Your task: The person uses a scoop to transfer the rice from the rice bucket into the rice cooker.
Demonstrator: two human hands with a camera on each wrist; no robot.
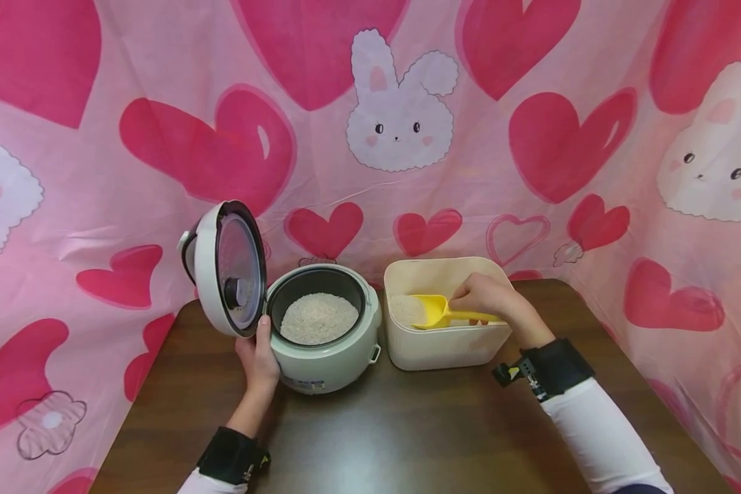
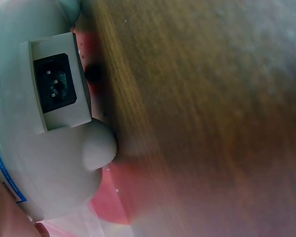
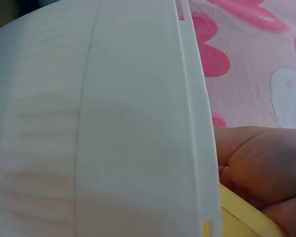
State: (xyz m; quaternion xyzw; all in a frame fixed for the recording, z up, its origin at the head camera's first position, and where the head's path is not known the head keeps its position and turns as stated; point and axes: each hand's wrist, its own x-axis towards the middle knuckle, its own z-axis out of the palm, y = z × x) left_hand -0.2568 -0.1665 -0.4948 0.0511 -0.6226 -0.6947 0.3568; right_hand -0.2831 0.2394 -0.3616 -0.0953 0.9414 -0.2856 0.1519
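The right hand (image 1: 483, 296), fingers curled round its handle, holds a yellow scoop (image 1: 435, 312) low within the cream bin (image 1: 444, 351). The scoop's long axis runs left to right, its blade pointing left, at the bin's rice (image 1: 403, 309); I can't tell how full it is. Just left of the bin stands the open rice cooker (image 1: 330, 367), a rice mound (image 1: 318, 319) inside. Nearer to that, the left hand (image 1: 261, 360) touches its left side beneath the raised lid (image 1: 206, 274); how its mostly hidden fingers bend, I can't tell.

Pink heart-print backdrop (image 1: 327, 151), brown table (image 1: 420, 432)
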